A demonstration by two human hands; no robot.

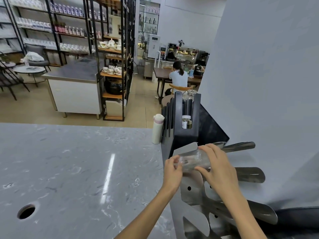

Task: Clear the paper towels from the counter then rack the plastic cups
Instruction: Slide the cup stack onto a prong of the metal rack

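Note:
A clear plastic cup (194,161) lies on its side at the mouth of the top tube of a steel cup rack (191,190) at the counter's right edge. My left hand (172,171) pinches the cup's rim end. My right hand (219,168) wraps over the cup's other end from above. The rack has several slanted steel tubes (250,175) that run back to the right toward the wall. No paper towels are visible on the grey marble counter (77,169).
A white thermos bottle (157,129) stands beside a black slotted holder (183,121) just behind the rack. A round hole (26,211) is cut in the counter at the near left. A grey wall (267,83) closes off the right side. A person sits at a far table.

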